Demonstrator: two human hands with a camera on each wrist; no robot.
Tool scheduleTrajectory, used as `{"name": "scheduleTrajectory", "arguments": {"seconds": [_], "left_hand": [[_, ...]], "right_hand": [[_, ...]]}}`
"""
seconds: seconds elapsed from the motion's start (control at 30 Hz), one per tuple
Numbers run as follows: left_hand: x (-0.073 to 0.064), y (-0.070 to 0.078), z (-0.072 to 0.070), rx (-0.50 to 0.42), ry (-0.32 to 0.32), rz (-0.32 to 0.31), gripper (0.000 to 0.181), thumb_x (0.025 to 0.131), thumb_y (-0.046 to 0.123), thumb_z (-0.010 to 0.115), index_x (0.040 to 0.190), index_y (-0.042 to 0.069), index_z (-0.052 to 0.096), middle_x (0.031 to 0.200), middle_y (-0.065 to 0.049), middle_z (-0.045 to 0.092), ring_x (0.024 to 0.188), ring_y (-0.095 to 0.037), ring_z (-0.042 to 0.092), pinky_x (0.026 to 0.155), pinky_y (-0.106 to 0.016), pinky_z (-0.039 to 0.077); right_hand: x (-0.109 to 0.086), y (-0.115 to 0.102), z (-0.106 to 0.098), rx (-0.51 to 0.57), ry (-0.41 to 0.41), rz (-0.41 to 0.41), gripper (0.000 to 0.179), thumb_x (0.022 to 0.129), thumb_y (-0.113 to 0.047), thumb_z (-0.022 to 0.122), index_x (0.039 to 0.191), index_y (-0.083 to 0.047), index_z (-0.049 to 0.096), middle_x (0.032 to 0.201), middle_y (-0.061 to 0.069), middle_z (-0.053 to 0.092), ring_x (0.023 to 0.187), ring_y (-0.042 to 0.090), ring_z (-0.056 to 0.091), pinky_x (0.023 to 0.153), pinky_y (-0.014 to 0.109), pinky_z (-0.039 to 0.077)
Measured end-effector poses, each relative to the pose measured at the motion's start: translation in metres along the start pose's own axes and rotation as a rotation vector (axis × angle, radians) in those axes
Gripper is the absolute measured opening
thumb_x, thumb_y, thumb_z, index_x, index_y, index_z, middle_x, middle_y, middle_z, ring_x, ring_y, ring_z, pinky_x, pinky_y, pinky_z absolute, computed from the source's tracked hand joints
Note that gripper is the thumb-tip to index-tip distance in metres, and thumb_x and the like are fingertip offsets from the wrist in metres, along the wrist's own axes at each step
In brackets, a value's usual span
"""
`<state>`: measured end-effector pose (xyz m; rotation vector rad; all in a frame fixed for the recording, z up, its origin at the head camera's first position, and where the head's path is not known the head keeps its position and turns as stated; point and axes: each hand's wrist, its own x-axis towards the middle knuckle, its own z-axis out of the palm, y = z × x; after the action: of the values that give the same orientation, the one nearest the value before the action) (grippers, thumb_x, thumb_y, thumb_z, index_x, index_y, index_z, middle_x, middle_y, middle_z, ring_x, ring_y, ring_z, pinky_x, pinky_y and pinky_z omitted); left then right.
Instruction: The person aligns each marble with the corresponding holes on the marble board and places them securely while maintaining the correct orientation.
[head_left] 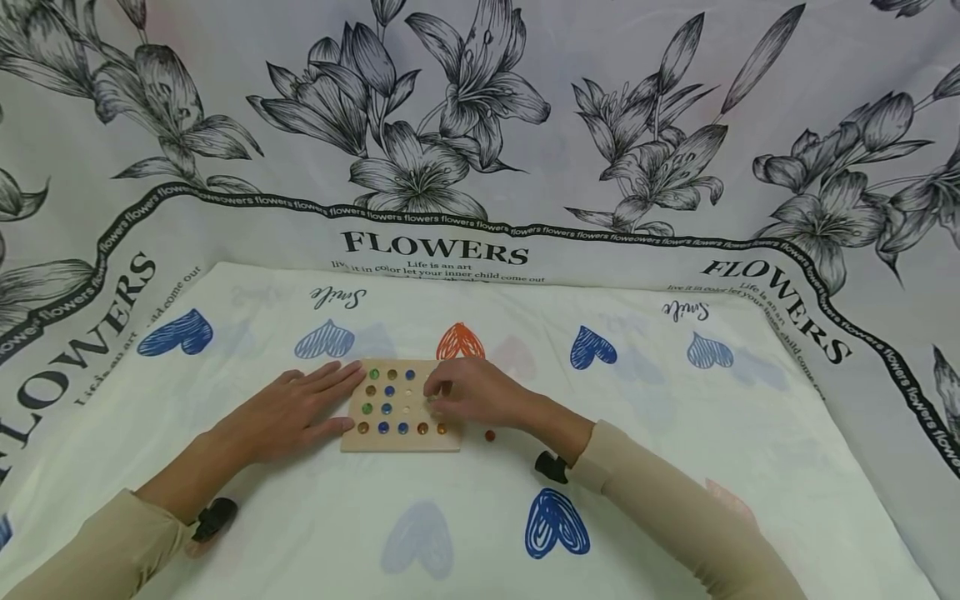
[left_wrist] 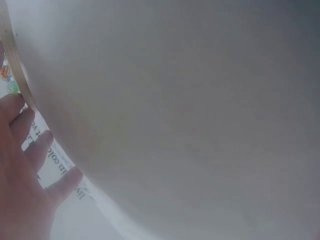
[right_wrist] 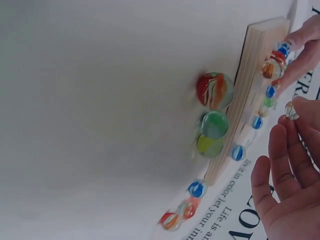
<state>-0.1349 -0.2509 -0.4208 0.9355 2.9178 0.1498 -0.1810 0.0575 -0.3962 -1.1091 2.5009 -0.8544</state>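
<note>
A wooden board (head_left: 405,444) lies on the cloth, with glass marbles (head_left: 383,427) in many of its round hollows. My left hand (head_left: 281,417) rests at the board's left side, fingers extended toward the top corner and thumb by the lower left edge. The left wrist view shows that hand's fingers (left_wrist: 37,150) by the board's edge (left_wrist: 19,70). Over the board's right part, my right hand (head_left: 480,392) holds its fingertips low. In the right wrist view the right hand (right_wrist: 295,185) pinches a clear marble (right_wrist: 291,110) between thumb and finger.
Loose marbles lie on the cloth beside the board's right edge: a red-striped one (right_wrist: 215,91), a green one (right_wrist: 215,124), a yellow-green one (right_wrist: 210,146), a blue one (right_wrist: 197,188) and orange ones (right_wrist: 170,221). A flower-printed curtain (head_left: 637,183) stands behind the white cloth (head_left: 300,525).
</note>
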Motion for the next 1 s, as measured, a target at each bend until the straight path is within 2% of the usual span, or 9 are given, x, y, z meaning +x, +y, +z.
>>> {"name": "scheduleTrajectory", "arguments": {"seconds": [0.37,0.7,1.0], "left_hand": [[-0.002,0.000,-0.001,0.006,0.004,0.004,0.071,0.101,0.056,0.047,0.155,0.013,0.036,0.161,-0.004,0.033,0.145,-0.034,0.034,0.107,-0.058,0.037],[-0.001,-0.001,0.000,-0.006,0.014,0.010,0.070,0.101,0.055,0.047,0.155,0.012,0.037,0.161,-0.004,0.033,0.145,-0.034,0.034,0.106,-0.057,0.038],[-0.001,0.000,-0.001,-0.014,0.015,0.010,0.069,0.101,0.054,0.048,0.155,0.012,0.036,0.161,-0.004,0.033,0.145,-0.034,0.034,0.106,-0.057,0.038]], "right_hand": [[0.017,-0.010,0.012,-0.037,-0.023,-0.013,0.016,0.091,-0.015,0.072,0.107,-0.013,0.075,0.098,-0.009,0.069,0.078,0.002,0.057,0.067,0.014,0.048],[0.023,-0.014,0.017,-0.010,-0.064,0.001,0.018,0.093,-0.013,0.070,0.110,-0.012,0.073,0.104,-0.007,0.069,0.074,0.001,0.058,0.063,0.014,0.049],[0.027,-0.012,0.022,-0.056,-0.068,-0.028,0.017,0.094,-0.016,0.070,0.110,-0.014,0.074,0.104,-0.009,0.069,0.083,0.002,0.056,0.072,0.013,0.047]]}}
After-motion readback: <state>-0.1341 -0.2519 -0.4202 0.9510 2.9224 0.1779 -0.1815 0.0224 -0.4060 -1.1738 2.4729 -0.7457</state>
